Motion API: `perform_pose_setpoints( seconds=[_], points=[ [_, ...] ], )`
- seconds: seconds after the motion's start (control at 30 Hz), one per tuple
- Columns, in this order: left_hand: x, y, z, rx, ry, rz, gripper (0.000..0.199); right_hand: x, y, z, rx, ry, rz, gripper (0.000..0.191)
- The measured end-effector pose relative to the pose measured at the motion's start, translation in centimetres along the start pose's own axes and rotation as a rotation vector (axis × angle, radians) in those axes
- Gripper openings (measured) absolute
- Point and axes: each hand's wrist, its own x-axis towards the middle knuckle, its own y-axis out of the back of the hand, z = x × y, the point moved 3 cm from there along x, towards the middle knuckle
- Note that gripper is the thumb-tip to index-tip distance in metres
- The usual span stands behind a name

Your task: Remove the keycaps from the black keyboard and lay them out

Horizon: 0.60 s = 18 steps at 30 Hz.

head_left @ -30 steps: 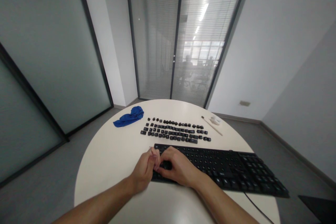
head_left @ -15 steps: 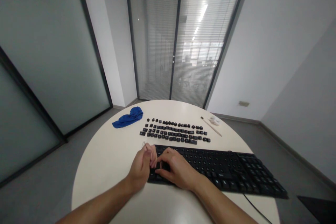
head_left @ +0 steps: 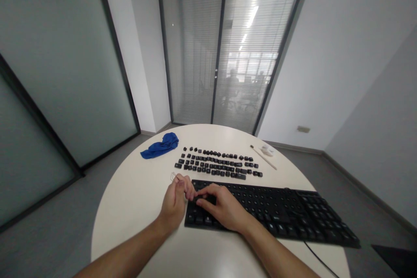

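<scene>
A black keyboard [head_left: 260, 202] lies across the front of the table, many of its keycaps gone and bare key posts showing. My left hand [head_left: 174, 204] is closed at the keyboard's left end around a thin wire tool, probably a wire keycap puller [head_left: 172, 177], whose bent wire end sticks out beyond the fingers. My right hand [head_left: 224, 208] rests over the left part of the keyboard, thumb and forefinger bent together against my left fingertips. Whatever sits between those fingertips is too small and hidden to make out. Loose black keycaps [head_left: 215, 166] stand in rows behind the keyboard.
A blue cloth [head_left: 161, 146] lies at the table's back left. At the back right are a toothbrush [head_left: 264, 157] and a small whitish bundle [head_left: 267, 150]. The keyboard's cable [head_left: 321, 260] runs off the front right of the round table [head_left: 130, 208].
My left hand has shifted slightly left and turned, so more of the wire shows. My right fingers have moved up from the lower left keys to meet the left fingertips.
</scene>
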Motion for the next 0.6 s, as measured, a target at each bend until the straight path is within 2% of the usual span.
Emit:
perform_pose_setpoints(
  seconds=[0.1,0.17,0.4,0.5,0.6],
  points=[
    [0.2,0.7,-0.1,0.057,-0.022,0.032,0.04,0.1,0.1,0.4,0.0,-0.037,0.034,0.018],
    [0.5,1.6,0.0,0.101,-0.031,0.11,0.041,0.1,0.1,0.8,0.004,-0.072,0.066,0.02],
    [2.3,4.5,0.2,0.15,0.075,0.327,0.044,0.3,0.0,1.0,0.031,-0.097,0.097,0.021],
    [2.7,5.1,0.4,0.182,0.062,0.369,0.044,0.6,0.1,0.8,0.015,-0.121,0.108,0.02],
    [2.9,6.0,0.4,0.232,0.046,0.41,0.044,1.5,0.1,0.3,-0.096,-0.107,0.118,0.018]
  ],
)
